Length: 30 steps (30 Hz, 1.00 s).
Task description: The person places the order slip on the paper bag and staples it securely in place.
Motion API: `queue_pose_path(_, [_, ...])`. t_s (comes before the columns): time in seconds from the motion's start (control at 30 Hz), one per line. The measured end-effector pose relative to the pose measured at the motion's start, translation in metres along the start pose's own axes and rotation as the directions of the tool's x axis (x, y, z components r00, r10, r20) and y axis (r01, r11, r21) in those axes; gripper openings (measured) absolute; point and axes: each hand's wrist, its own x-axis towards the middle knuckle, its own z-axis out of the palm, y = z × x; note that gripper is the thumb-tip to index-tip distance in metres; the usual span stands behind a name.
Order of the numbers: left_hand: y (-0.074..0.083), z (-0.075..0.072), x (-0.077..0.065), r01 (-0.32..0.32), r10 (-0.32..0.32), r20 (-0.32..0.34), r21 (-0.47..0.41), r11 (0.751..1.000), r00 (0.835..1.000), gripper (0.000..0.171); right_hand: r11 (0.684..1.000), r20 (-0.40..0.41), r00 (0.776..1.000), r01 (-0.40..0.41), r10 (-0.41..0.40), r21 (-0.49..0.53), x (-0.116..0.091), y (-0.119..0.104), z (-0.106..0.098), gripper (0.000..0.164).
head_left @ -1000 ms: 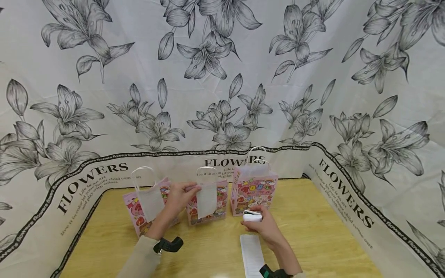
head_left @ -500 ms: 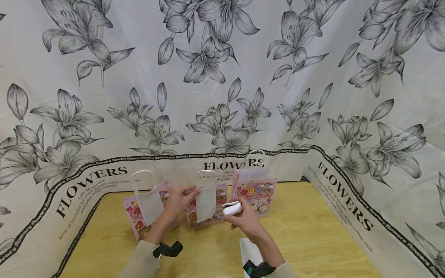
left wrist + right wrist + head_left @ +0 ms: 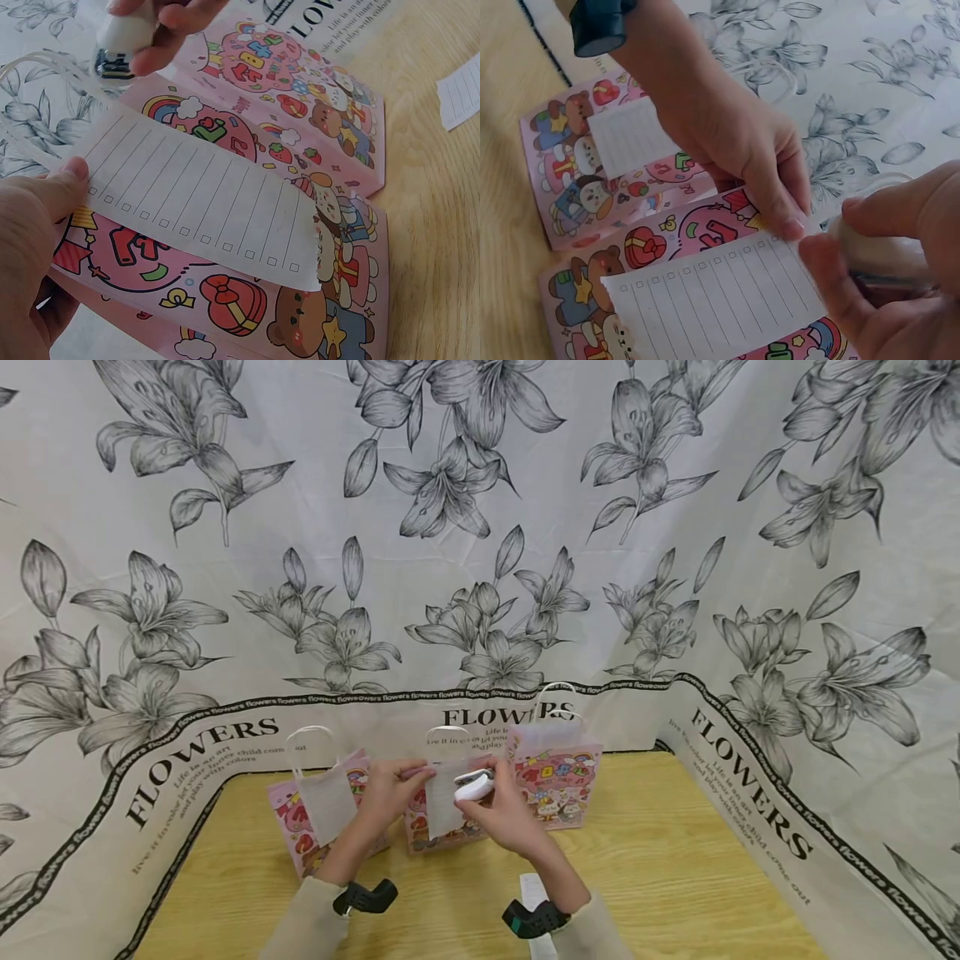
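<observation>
The middle pink cartoon-print paper gift bag (image 3: 417,833) stands on the table with a lined checklist slip (image 3: 202,196) against its front. At its top edge my left hand (image 3: 387,795) pinches the slip and the bag together, thumb on the paper. My right hand (image 3: 507,817) grips a small white stapler (image 3: 474,787), its metal mouth showing in the left wrist view. The stapler is close beside the slip's upper end and overlaps the slip in the head view. In the right wrist view, my right fingers partly cover the stapler (image 3: 877,251).
To the left stands another gift bag (image 3: 288,827) with a slip (image 3: 327,802) on its front. A third bag (image 3: 562,785) stands at the right. A pad of lined paper (image 3: 534,892) lies at the front, partly behind my right wrist. A flower-printed cloth (image 3: 480,610) surrounds the table.
My right hand has moved left with the stapler, from in front of the right bag to the top of the middle bag. My left hand has kept its pinch in place.
</observation>
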Motion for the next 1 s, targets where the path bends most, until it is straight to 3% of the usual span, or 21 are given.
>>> queue_pose_path(0.2, [-0.002, 0.001, -0.005, 0.000, 0.001, 0.019, -0.019, 1.000, 1.000, 0.013, 0.970, -0.081, 0.980, 0.163, -0.180, -0.181, 0.012, 0.009, 0.010, 0.046])
queue_pose_path(0.4, [-0.003, 0.002, -0.004, -0.014, 0.014, 0.023, 0.006, 1.000, 1.000, 0.015, 0.889, -0.049, 0.970, 0.198, -0.239, -0.413, 0.030, 0.005, 0.015, 0.049])
queue_pose_path(0.6, [-0.003, 0.001, 0.003, -0.073, 0.073, 0.000, 0.032, 0.997, 0.997, 0.015, 0.792, 0.046, 0.974, 0.209, -0.223, -0.574, 0.048, -0.001, 0.012, 0.049])
queue_pose_path(0.8, [-0.005, 0.002, 0.005, -0.087, 0.087, 0.001, 0.011, 0.996, 0.996, 0.015, 0.681, 0.140, 0.976, 0.218, -0.168, -0.699, 0.052, -0.003, 0.008, 0.045])
queue_pose_path(1.0, [-0.005, 0.001, 0.001, -0.099, 0.099, -0.006, 0.002, 0.995, 0.995, 0.014, 0.637, 0.218, 0.963, 0.267, -0.156, -0.723, 0.053, 0.001, 0.006, 0.046])
